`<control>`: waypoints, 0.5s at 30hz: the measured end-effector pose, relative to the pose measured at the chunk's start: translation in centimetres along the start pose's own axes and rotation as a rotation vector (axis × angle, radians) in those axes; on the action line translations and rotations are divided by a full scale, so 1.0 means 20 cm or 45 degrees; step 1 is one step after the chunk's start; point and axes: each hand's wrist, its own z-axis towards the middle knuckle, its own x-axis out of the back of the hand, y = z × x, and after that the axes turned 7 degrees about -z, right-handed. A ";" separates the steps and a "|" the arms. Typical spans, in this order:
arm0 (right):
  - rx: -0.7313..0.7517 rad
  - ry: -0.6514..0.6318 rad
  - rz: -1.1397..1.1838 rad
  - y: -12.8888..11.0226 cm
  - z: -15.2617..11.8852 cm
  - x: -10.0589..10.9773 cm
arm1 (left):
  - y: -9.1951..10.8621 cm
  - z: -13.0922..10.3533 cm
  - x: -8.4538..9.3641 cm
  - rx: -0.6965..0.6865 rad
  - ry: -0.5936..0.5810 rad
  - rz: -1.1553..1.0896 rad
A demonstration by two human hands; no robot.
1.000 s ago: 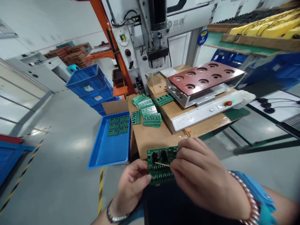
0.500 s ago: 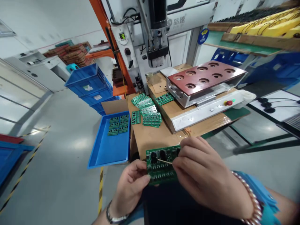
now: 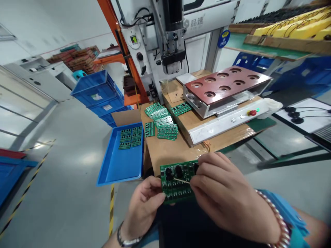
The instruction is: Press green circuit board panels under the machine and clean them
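Observation:
A green circuit board (image 3: 178,191) with black round components is held up in front of me, tilted toward the camera. My left hand (image 3: 147,198) grips its left edge between thumb and fingers. My right hand (image 3: 222,189) pinches a thin pale stick, like a toothpick (image 3: 181,180), its tip at the board near the leftmost black component. That hand covers the board's right end. Whether the tip touches the board I cannot tell. Beyond, several more circuit boards (image 3: 164,121) lie overlapping on the brown tabletop (image 3: 160,151).
A blue tray (image 3: 120,167) at the left holds several boards. Blue crates (image 3: 94,91) are stacked behind it. A machine head (image 3: 174,62) stands over the bench, with a reddish-brown fixture plate (image 3: 227,84) with round holes at right. A red button (image 3: 252,112) sits on the front rail.
The toothpick's tip has shifted slightly down on the board. The board has moved a touch to the left. Both hands keep their hold.

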 end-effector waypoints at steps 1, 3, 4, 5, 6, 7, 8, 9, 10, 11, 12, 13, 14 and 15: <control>-0.006 -0.002 -0.002 0.00 0.00 0.00 | 0.00 0.00 0.00 0.003 0.004 0.005; -0.016 0.000 -0.010 0.01 0.00 0.00 | 0.01 0.00 -0.01 0.002 -0.003 0.007; -0.020 0.002 -0.014 0.01 0.00 0.00 | 0.01 0.00 -0.02 0.002 -0.007 0.007; -0.024 0.003 -0.020 0.01 0.00 0.00 | 0.02 0.00 -0.02 0.006 -0.008 0.005; -0.027 0.001 -0.022 0.01 0.01 0.00 | 0.02 0.00 -0.02 0.008 -0.004 -0.002; -0.027 0.002 -0.021 0.02 0.01 0.00 | 0.02 -0.01 -0.02 0.007 0.004 -0.012; -0.026 0.003 -0.019 0.02 0.01 0.00 | 0.02 -0.01 -0.02 0.005 0.014 -0.018; -0.026 0.006 -0.015 0.02 0.01 0.00 | 0.02 -0.01 -0.02 0.001 0.021 -0.022; -0.026 0.012 -0.013 0.01 0.01 0.00 | 0.02 -0.01 -0.02 -0.003 0.022 -0.020; -0.026 0.013 -0.010 0.01 0.01 0.00 | 0.02 -0.01 -0.02 -0.005 0.023 -0.016; -0.025 0.016 -0.009 0.01 0.01 0.00 | 0.02 -0.01 -0.02 -0.007 0.026 -0.009; -0.025 0.016 -0.011 0.01 0.01 0.00 | 0.01 0.00 -0.02 -0.007 0.026 -0.003; -0.025 0.018 -0.013 0.01 0.01 0.00 | 0.01 0.00 -0.02 -0.006 0.029 0.000; -0.027 0.026 -0.017 0.01 0.02 0.00 | 0.01 0.00 -0.02 -0.005 0.040 0.003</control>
